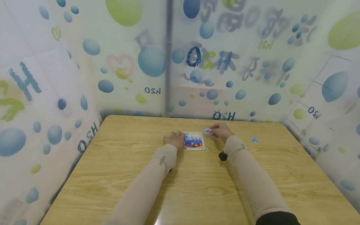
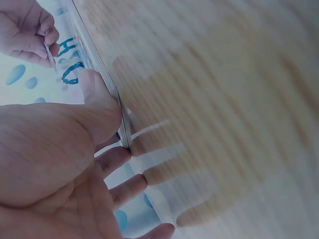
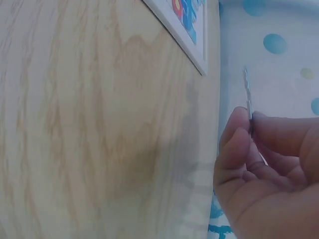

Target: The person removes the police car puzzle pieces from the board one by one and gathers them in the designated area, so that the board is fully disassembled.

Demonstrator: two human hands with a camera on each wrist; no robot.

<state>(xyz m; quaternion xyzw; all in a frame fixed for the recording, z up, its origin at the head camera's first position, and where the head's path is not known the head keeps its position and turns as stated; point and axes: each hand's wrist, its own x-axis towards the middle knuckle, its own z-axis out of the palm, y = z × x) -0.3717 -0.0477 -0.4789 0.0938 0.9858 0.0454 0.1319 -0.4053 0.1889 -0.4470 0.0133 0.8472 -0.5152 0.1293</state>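
Observation:
A small framed jigsaw puzzle [image 1: 204,148] with a blue vehicle picture lies on the table. My left hand [image 1: 175,139] rests at its left edge. In the left wrist view, the thumb [image 2: 94,87] lies over the puzzle's rim, and the other fingers reach to the tabletop with their tips spread. My right hand [image 1: 222,131] pinches a blue and red puzzle piece [image 1: 207,130] between thumb and fingers, just beyond the puzzle's far right corner. The right wrist view shows this piece [image 3: 247,89] edge-on, standing out past the fingertips.
A loose blue puzzle piece [image 1: 254,139] lies to the right of my right hand. The wooden table [image 1: 195,192] stretches toward me, with printed curtains [image 1: 124,100] behind and at both sides. A black object [image 1: 222,156] hangs under the right wrist.

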